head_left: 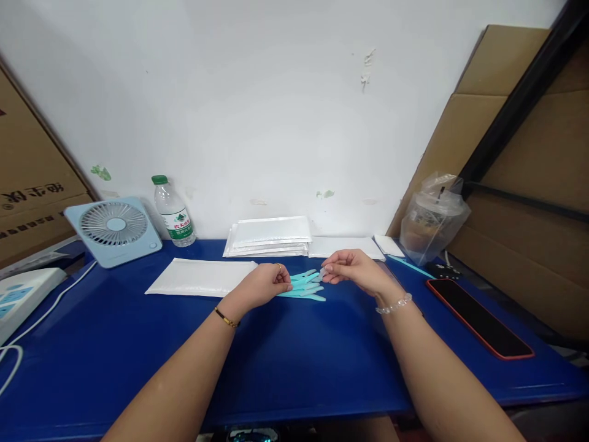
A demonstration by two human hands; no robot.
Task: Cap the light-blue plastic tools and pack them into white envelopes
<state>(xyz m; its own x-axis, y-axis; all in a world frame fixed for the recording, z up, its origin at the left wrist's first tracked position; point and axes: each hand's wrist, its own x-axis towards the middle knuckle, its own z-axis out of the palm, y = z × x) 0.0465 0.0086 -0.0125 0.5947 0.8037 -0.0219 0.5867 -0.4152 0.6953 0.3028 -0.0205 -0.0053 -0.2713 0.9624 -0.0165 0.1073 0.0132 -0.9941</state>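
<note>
My L hand pinches the teal sticks, fanned over the table just R of a white packet. R hand pinches a clear bit by their tips. Prob. midway: sticks gathered at one end, other end still loose; can't tell if bit's touching.

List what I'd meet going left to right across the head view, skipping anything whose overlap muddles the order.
Power strip, fan, bottle, left hand, turquoise sticks, right hand, phone.
</note>
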